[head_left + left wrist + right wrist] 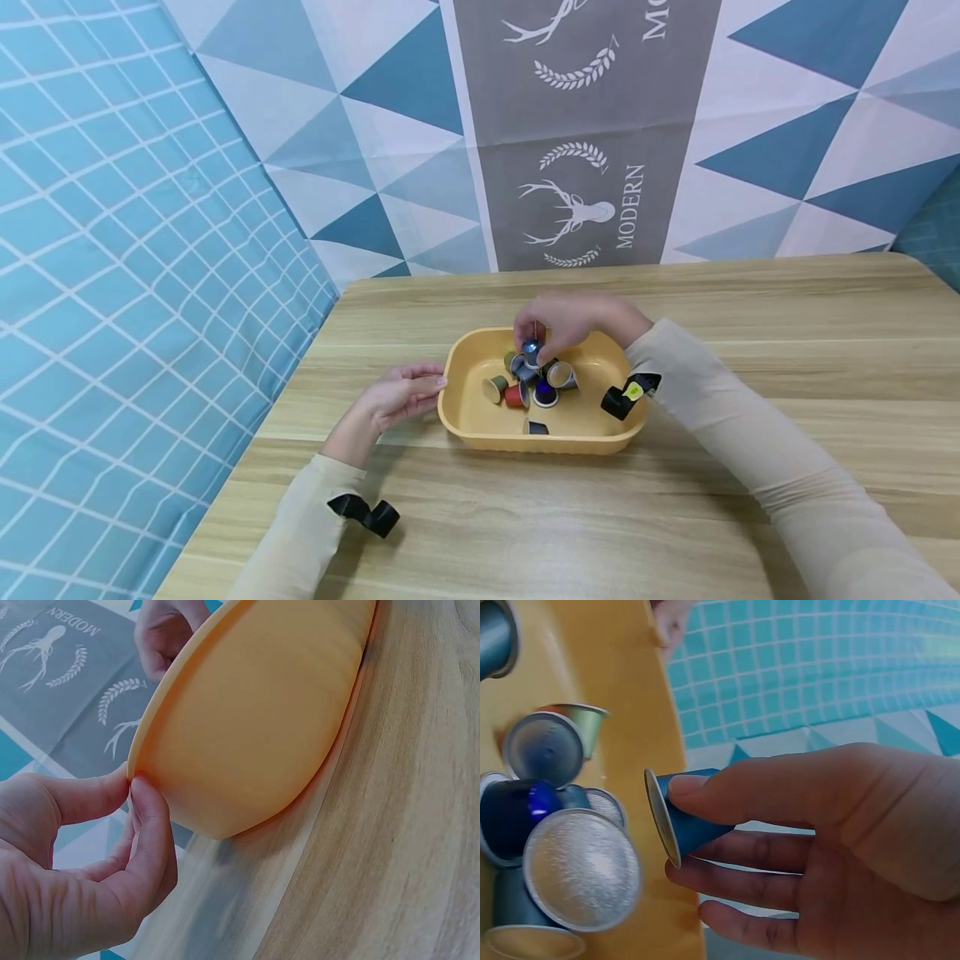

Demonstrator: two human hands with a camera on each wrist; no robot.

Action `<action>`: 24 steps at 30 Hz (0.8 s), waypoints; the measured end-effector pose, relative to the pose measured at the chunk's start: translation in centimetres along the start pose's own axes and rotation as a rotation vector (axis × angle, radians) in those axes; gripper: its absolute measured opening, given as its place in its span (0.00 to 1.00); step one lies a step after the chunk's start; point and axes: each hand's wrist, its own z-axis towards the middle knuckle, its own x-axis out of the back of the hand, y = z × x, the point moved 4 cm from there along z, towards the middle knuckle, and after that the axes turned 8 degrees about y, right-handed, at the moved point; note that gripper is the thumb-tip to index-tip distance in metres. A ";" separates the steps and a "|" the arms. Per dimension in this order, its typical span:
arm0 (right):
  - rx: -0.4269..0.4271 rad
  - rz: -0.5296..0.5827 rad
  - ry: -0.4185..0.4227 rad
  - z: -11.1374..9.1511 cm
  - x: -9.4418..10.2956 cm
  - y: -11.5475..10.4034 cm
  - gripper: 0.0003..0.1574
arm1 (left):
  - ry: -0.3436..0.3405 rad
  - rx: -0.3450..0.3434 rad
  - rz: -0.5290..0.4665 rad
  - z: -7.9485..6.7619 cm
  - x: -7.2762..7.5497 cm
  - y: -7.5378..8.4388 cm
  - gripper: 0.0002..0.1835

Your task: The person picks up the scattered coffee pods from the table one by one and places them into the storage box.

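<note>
My right hand (566,321) pinches a blue coffee capsule (692,826) between thumb and fingers, above the far part of a yellow tray (517,442). In the right wrist view the capsule's rimmed face points toward the other capsules. My left hand (402,395) grips the tray's left rim between thumb and forefinger, and the left wrist view shows the tray's outer wall (247,712) close up. Piled in the tray are several more capsules, among them a red one (514,396), an olive one (493,389) and a dark blue one (546,392).
A dark capsule (537,427) lies apart from the pile, by the tray's near wall. The tray stands on a wood-grain table (480,508). A patterned cloth (405,158) hangs behind the table, and a blue checked cloth (142,250) runs along its left side.
</note>
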 end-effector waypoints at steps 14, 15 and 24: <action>-0.038 -0.039 -0.117 1.1 -2.2 -1.0 0.16 | -0.007 0.005 -0.040 0.1 0.0 0.0 0.12; -0.040 -0.046 -0.122 1.2 -2.3 -1.0 0.16 | -0.007 0.005 -0.042 0.1 0.0 0.0 0.13; -0.042 -0.022 -0.124 1.4 -3.3 -0.8 0.16 | -0.005 0.002 -0.026 0.1 0.1 0.1 0.17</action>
